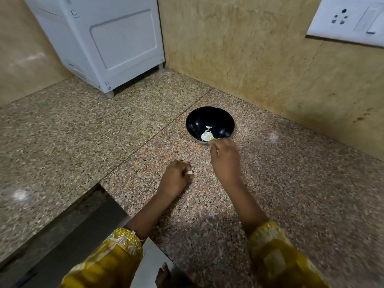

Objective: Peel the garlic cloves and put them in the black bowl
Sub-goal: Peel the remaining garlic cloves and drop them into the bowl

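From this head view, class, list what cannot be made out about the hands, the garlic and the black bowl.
Head view, all three:
1. Right hand: motion blur at the black bowl rim hides whether its fingertips hold anything.
2. Pale piece in the left hand: curled fingers cover most of it; peeled or not, unclear.
3. Pale bits in the bowl: too small to tell cloves from skin.

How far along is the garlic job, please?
Done: a few pale garlic pieces lie in the black bowl. In hand: the right hand is at the bowl's near rim, apparently dropping one in; its grip is blurred. Left: the left hand holds another pale clove, not yet in the bowl.
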